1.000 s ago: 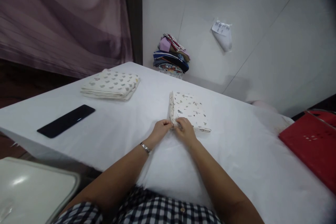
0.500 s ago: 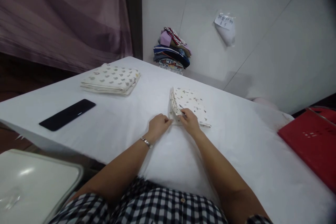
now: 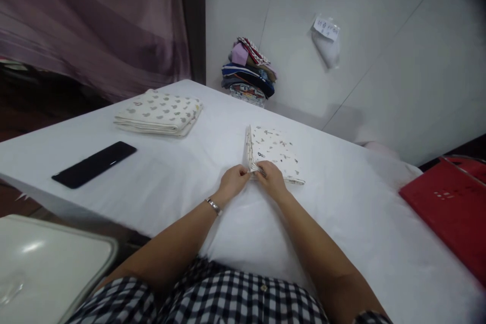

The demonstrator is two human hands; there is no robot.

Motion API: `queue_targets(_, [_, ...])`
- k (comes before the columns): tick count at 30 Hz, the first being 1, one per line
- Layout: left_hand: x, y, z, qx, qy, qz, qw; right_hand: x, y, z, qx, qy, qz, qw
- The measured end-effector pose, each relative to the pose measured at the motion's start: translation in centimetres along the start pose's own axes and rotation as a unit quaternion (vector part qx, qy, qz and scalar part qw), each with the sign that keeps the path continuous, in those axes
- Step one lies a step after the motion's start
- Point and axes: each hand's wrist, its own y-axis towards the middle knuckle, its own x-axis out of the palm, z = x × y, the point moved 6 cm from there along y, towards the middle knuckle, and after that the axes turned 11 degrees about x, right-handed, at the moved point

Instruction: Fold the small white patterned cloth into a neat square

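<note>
A folded white cloth point(image 3: 279, 149) with small dark printed figures lies flat on the white-covered table point(image 3: 182, 182). At its near left corner, my left hand point(image 3: 233, 182) pinches the lower layer between thumb and finger. Right beside it, my right hand point(image 3: 270, 179) is closed on the upper layers of that same corner, and its fingers cover part of the edge. The two hands almost touch. Farther left lies a second folded cloth point(image 3: 161, 111), white with grey printed shapes, apart from both hands.
A black phone-like slab point(image 3: 94, 164) lies at the table's left. Folded fabrics point(image 3: 248, 73) are stacked beyond the far edge. A red bag point(image 3: 448, 207) is at the right, a pale chair-like surface point(image 3: 49, 268) at lower left. A labelled plastic packet point(image 3: 325, 40) hangs on the wall.
My right hand lifted the upper layers of the corner half a second ago and has lowered them again beside my left hand. The view has shifted slightly.
</note>
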Motion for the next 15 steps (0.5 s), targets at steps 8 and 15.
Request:
queue_targets(8, [1.0, -0.1, 0.2, -0.024, -0.27, 0.03, 0.962, 0.9, -1.4, -0.2, -0.015, -0.024, 0.02, 0.999])
queue_targets(15, [0.0, -0.1, 0.2, -0.003, -0.127, 0.023, 0.992, 0.5, -0.6, 1.0, 0.035, 0.024, 0.052, 0.998])
